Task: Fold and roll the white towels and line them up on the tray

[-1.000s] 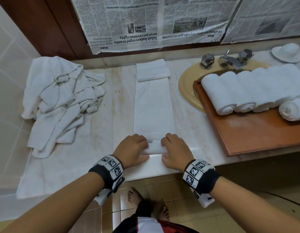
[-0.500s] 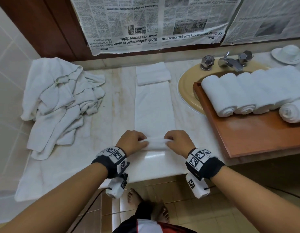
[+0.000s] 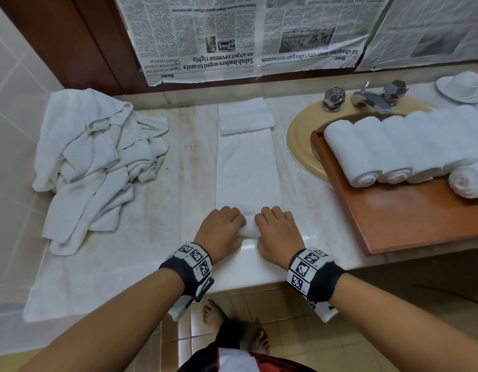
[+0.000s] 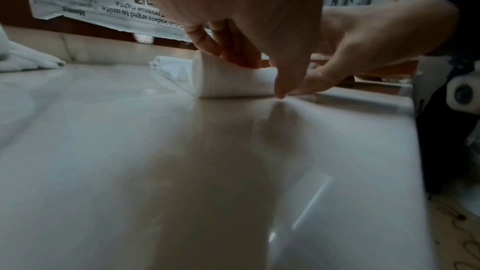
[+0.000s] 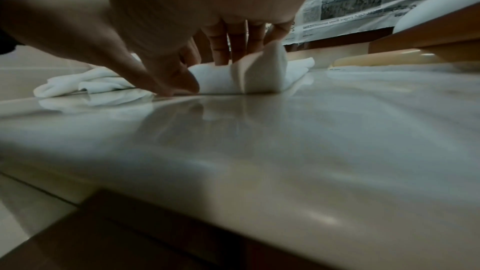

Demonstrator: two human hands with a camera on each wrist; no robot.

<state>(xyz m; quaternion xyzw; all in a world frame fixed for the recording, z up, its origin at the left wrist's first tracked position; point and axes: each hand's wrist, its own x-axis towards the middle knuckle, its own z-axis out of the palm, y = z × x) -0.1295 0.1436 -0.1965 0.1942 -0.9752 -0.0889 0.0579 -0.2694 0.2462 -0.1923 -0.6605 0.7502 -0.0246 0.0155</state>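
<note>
A long white towel strip (image 3: 247, 170) lies on the marble counter, its near end wound into a small roll (image 3: 250, 229). My left hand (image 3: 223, 228) and right hand (image 3: 276, 229) curl over that roll side by side, fingers on top and thumbs behind. The roll (image 4: 233, 78) shows under the left fingers in the left wrist view, and the same roll (image 5: 249, 77) under the right fingers in the right wrist view. The strip's far end is folded back (image 3: 245, 116). Several rolled towels (image 3: 388, 149) lie in a row on the wooden tray (image 3: 409, 218).
A heap of crumpled white towels (image 3: 95, 162) covers the counter's left side. The tray sits partly over a beige sink (image 3: 299, 146) with chrome taps (image 3: 366, 98). A white dish (image 3: 460, 87) stands far right. Newspaper (image 3: 245, 36) covers the wall behind.
Both hands have pushed the roll away from the counter's front edge, winding in more of the strip, and moved closer together over it.
</note>
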